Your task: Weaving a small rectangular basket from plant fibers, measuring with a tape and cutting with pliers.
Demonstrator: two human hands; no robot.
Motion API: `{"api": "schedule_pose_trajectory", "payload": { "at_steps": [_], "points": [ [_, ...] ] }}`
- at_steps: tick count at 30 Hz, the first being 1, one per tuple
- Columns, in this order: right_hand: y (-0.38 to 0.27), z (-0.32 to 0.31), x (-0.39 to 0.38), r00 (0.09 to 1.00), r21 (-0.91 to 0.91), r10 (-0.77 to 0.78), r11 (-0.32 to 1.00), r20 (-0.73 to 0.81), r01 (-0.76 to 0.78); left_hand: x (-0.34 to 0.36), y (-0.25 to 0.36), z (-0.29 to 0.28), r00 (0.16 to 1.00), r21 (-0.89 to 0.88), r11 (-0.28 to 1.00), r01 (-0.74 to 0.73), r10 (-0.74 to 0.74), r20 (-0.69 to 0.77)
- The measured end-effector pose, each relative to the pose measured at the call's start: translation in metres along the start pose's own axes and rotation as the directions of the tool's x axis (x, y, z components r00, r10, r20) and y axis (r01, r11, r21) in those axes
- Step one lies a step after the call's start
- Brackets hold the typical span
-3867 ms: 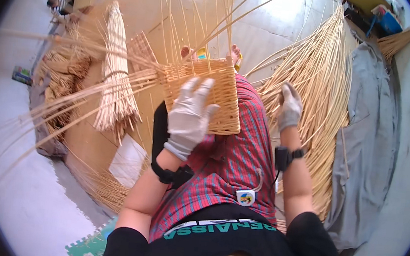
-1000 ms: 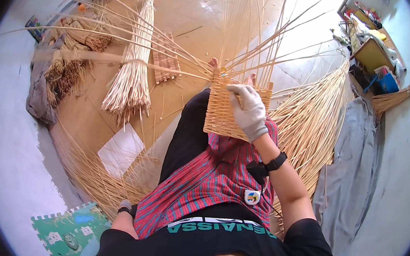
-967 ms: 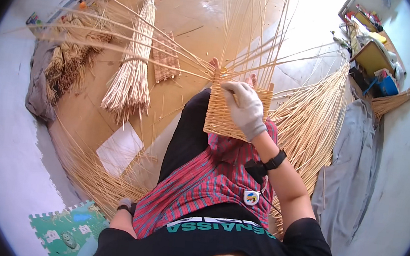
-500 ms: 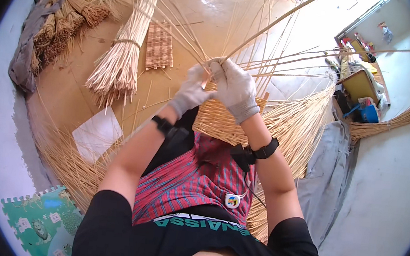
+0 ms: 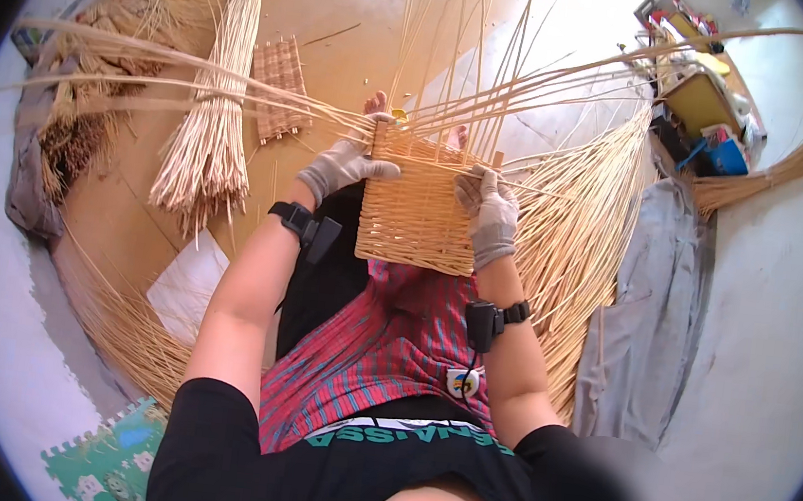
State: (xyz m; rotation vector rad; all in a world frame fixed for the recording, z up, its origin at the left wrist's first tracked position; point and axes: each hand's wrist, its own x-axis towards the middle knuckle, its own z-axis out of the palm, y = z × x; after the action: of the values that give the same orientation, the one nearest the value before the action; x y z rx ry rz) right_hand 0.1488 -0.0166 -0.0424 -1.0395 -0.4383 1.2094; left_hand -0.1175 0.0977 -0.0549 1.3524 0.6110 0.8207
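A square woven wicker panel (image 5: 416, 208) stands over my lap, its long loose strands (image 5: 548, 70) fanning out from the top to both sides. My left hand (image 5: 340, 168), in a pale work glove, grips the panel's upper left edge, thumb across the face and fingers partly hidden behind. At the right edge my gloved right hand (image 5: 490, 213) is closed, with fingertips pinching a thin wicker strand (image 5: 440, 164) that crosses the panel near its top. A bare foot (image 5: 375, 103) shows just beyond the weave.
A tied bundle of pale rods (image 5: 206, 132) and a small woven piece (image 5: 281, 91) lie on the floor ahead. More rods (image 5: 570, 229) spread along my right, beside grey cloth (image 5: 645, 305). Bundles (image 5: 92, 120) lie at the far left. A blue container (image 5: 725, 155) stands far right.
My hands have moved apart from the panel's top: the left to its left edge, the right down to its right edge. Several loose strands now sweep out to the left.
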Motion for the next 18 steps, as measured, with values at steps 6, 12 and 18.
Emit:
{"api": "schedule_pose_trajectory", "payload": {
  "at_steps": [6, 12, 18],
  "points": [
    [0.003, 0.042, 0.018, 0.984, 0.257, -0.131, 0.954, -0.119, 0.158, -0.007, 0.018, 0.013, 0.988, -0.225, 0.964, 0.144, -0.152, -0.020],
    [-0.018, 0.084, 0.090, 0.994, 0.211, -0.035, 0.977, 0.108, 0.011, -0.006, 0.011, 0.021, 0.983, -0.168, 0.983, 0.070, -0.097, -0.158],
    [-0.049, 0.115, 0.136, 0.736, -0.452, 0.176, 0.871, 0.653, 0.193, -0.009, 0.001, 0.032, 0.952, -0.162, 0.985, 0.052, -0.098, -0.290]
  ]
}}
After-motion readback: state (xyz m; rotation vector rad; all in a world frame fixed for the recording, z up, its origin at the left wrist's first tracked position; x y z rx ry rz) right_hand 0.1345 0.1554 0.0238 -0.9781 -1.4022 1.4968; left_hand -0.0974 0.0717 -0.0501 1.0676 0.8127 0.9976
